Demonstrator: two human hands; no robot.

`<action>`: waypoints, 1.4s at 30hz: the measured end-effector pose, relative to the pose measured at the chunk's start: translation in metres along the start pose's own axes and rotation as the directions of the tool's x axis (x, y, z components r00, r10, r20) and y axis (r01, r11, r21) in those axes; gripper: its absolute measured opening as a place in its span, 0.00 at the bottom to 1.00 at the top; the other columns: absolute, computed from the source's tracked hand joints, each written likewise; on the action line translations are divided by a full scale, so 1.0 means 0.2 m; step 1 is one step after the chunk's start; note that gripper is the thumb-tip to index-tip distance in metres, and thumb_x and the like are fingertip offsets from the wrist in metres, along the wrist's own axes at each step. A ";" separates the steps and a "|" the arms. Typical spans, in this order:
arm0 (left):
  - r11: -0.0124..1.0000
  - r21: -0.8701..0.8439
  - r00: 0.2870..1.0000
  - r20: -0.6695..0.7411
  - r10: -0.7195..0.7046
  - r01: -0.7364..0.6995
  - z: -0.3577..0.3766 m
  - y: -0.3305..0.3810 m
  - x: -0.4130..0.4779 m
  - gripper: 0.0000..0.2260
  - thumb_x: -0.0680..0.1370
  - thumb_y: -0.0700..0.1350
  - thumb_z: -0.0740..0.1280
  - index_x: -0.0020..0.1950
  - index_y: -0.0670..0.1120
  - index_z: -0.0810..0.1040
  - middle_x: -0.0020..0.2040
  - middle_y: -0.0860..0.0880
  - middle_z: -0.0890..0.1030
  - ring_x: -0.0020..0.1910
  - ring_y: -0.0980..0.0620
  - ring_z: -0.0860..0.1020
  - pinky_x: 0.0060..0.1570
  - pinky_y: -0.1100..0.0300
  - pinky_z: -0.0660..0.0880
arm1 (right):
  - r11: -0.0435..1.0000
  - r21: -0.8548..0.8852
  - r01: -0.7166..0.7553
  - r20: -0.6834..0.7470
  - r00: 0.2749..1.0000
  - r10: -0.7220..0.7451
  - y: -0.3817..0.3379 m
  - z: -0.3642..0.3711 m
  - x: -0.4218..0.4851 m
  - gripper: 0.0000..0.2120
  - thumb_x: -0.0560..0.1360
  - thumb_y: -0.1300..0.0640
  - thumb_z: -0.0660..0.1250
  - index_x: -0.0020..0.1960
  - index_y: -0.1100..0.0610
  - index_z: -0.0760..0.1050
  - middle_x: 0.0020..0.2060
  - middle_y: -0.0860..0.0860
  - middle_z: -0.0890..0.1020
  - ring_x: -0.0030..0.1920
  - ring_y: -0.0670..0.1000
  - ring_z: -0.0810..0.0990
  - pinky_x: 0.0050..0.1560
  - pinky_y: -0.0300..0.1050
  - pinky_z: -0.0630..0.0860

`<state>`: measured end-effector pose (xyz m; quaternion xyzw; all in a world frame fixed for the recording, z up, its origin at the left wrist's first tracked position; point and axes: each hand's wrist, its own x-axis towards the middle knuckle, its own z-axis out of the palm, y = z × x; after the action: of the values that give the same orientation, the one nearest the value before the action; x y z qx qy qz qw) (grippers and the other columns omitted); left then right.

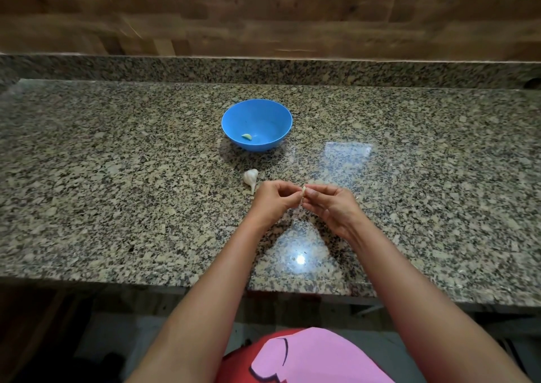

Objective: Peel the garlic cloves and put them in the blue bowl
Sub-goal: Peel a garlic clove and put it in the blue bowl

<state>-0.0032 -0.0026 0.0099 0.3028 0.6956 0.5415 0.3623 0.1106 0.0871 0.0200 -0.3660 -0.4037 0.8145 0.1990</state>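
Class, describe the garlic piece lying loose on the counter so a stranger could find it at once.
Start at the round blue plastic bowl on the speckled granite counter. Just nearer the person lies a white, papery, teardrop-shaped garlic piece; unlike the clove in the bowl, it is unpeeled.

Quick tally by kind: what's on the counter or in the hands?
Blue bowl: 1
Peeled clove in bowl: 1
Garlic bulb piece on counter: 1
Clove pinched between left hand and right hand: 1
Total: 4
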 end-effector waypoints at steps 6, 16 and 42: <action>0.997 0.076 0.999 0.002 0.033 -0.033 0.01 0.01 0.00 0.06 0.75 0.38 0.70 0.51 0.39 0.82 0.45 0.41 0.83 0.45 0.44 0.82 0.50 0.54 0.80 | 1.000 0.009 0.013 -0.003 1.000 -0.013 0.00 -0.01 0.00 0.05 0.68 0.71 0.67 0.44 0.69 0.77 0.36 0.59 0.83 0.34 0.53 0.83 0.41 0.42 0.82; 0.993 -0.107 0.995 -0.072 -0.063 0.055 0.02 -0.02 0.01 0.02 0.75 0.35 0.68 0.45 0.40 0.80 0.42 0.42 0.82 0.40 0.48 0.80 0.47 0.56 0.80 | 0.999 0.044 -0.008 0.017 1.000 0.007 0.00 -0.01 0.00 0.07 0.71 0.71 0.66 0.50 0.68 0.75 0.38 0.59 0.82 0.35 0.52 0.82 0.38 0.41 0.81; 0.954 0.221 0.888 -0.452 -0.083 0.202 -0.10 -0.07 -0.07 0.08 0.76 0.41 0.67 0.55 0.42 0.80 0.48 0.47 0.82 0.39 0.57 0.77 0.28 0.74 0.71 | 0.516 -0.841 0.161 0.086 0.982 -0.167 0.01 0.26 0.35 0.04 0.68 0.61 0.75 0.37 0.57 0.80 0.31 0.49 0.80 0.31 0.44 0.76 0.34 0.36 0.73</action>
<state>-0.0127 -0.0273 0.0006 0.1664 0.8449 0.4704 0.1927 0.0252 0.1014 0.0089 -0.3792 -0.7786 0.4944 0.0747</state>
